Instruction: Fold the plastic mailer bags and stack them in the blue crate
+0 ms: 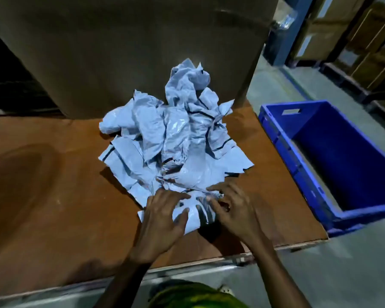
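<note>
**While both hands work the heap's near edge**

Though the tangle hides how many bags it holds, the rest counts easily: one heap of pale crumpled mailer bags [176, 134], one blue crate [276, 138], one big cardboard box [120, 52], one brown table [53, 174], two hands.

Both forearms reach in from the bottom of the view and converge on the nearest mailer [192, 220], which sticks out of the heap's front. The left hand [165, 210] lies palm down on it, fingers spread and nearly straight, pressing the plastic. The right hand [233, 210] rests on the same bag's right side, fingers fanned and lightly bent, gripping nothing that can be seen.

At its back, the heap touches the box. The nearest mailer lies short of the table's front edge, with bare board between. A broad stretch of board runs left of the heap, a narrower strip to its right. The crate stands on the grey floor [320, 274] just beside the table's right edge, its open top facing up, well apart from the heap.
</note>
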`<state>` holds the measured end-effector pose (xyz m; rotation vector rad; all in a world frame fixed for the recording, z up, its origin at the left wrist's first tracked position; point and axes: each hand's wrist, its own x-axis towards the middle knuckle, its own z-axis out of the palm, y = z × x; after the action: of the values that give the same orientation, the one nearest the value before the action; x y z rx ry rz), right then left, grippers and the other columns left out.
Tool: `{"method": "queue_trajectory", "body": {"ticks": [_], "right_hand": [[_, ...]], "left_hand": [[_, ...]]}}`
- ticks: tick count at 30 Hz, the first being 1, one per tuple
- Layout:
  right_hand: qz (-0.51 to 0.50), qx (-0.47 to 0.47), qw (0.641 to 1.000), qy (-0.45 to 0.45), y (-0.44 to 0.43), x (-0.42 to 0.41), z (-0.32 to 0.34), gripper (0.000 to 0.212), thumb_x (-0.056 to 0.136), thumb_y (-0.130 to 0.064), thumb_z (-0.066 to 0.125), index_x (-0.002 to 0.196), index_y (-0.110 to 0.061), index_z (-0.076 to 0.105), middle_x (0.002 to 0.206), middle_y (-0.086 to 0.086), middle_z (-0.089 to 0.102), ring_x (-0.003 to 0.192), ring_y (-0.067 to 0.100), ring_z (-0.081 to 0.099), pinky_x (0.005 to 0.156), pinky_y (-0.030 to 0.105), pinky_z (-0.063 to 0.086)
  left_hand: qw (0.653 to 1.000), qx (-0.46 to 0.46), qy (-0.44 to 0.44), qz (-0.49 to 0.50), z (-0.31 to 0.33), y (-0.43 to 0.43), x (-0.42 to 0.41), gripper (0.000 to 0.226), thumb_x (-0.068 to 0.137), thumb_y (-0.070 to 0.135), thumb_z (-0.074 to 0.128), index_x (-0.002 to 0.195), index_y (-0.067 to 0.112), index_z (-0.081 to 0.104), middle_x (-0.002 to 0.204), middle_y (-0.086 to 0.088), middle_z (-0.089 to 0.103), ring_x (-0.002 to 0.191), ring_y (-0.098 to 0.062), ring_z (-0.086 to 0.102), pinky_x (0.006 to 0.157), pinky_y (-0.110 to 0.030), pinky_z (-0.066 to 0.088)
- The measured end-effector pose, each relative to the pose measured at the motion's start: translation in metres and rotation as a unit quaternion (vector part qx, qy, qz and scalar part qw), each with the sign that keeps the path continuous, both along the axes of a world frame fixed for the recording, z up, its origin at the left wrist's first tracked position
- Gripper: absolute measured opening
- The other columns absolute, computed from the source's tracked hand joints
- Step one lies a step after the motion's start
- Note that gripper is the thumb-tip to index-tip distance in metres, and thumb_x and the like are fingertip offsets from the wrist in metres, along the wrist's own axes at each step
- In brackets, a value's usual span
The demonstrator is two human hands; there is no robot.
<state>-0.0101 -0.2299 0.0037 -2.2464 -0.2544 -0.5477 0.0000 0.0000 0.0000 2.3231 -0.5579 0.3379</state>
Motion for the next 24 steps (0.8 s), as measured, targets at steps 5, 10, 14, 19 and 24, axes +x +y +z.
{"method": "queue_trajectory", "body": {"ticks": [5, 10, 14, 19, 24], "right_hand": [[0.019, -0.039, 0.997, 0.063, 0.000, -0.009, -0.040, 0.024, 0.094, -0.028, 0.073, 0.117, -0.022, 0.073, 0.113, -0.003, 0.063, 0.107, 0.017, 0.061, 0.086, 0.036, 0.052], [0.022, -0.012, 0.997, 0.069, 0.002, -0.016, -0.044, 0.022, 0.095, -0.007, 0.072, 0.112, -0.019, 0.076, 0.111, -0.003, 0.065, 0.105, 0.009, 0.063, 0.084, 0.025, 0.052], [0.008, 0.037, 0.997, 0.070, -0.011, -0.027, -0.026, 0.022, 0.095, -0.001, 0.072, 0.106, -0.018, 0.080, 0.107, -0.007, 0.070, 0.102, 0.007, 0.068, 0.082, 0.025, 0.054], [-0.045, 0.090, 0.992, 0.072, -0.058, -0.056, 0.000, 0.029, 0.091, 0.008, 0.072, 0.104, -0.016, 0.081, 0.103, -0.002, 0.072, 0.100, 0.014, 0.070, 0.084, 0.024, 0.053], [-0.159, 0.082, 0.983, 0.029, -0.120, -0.078, 0.015, 0.030, 0.089, 0.009, 0.074, 0.103, -0.017, 0.080, 0.102, 0.004, 0.073, 0.100, 0.010, 0.069, 0.088, 0.022, 0.052]], "left_hand": [[0.992, 0.113, 0.043, -0.016, -0.030, 0.002, -0.017, 0.042, 0.084, 0.044, 0.070, 0.124, 0.031, 0.066, 0.127, 0.005, 0.059, 0.121, -0.024, 0.056, 0.096, -0.049, 0.039], [0.989, 0.144, 0.036, -0.024, -0.039, -0.001, -0.022, 0.049, 0.079, 0.031, 0.077, 0.127, 0.031, 0.064, 0.133, 0.002, 0.057, 0.125, -0.024, 0.055, 0.093, -0.039, 0.031], [0.995, 0.088, 0.019, -0.045, -0.028, -0.011, -0.023, 0.043, 0.084, 0.027, 0.074, 0.125, 0.031, 0.065, 0.129, 0.006, 0.057, 0.124, -0.019, 0.056, 0.095, -0.039, 0.038], [0.992, 0.049, -0.011, -0.113, -0.010, -0.054, -0.029, 0.038, 0.089, 0.029, 0.072, 0.126, 0.028, 0.065, 0.127, 0.004, 0.059, 0.123, -0.019, 0.056, 0.095, -0.041, 0.044], [0.977, 0.052, -0.090, -0.189, 0.004, -0.132, -0.014, 0.038, 0.085, 0.019, 0.076, 0.122, 0.020, 0.069, 0.124, -0.004, 0.062, 0.118, -0.025, 0.058, 0.090, -0.039, 0.042]]}}
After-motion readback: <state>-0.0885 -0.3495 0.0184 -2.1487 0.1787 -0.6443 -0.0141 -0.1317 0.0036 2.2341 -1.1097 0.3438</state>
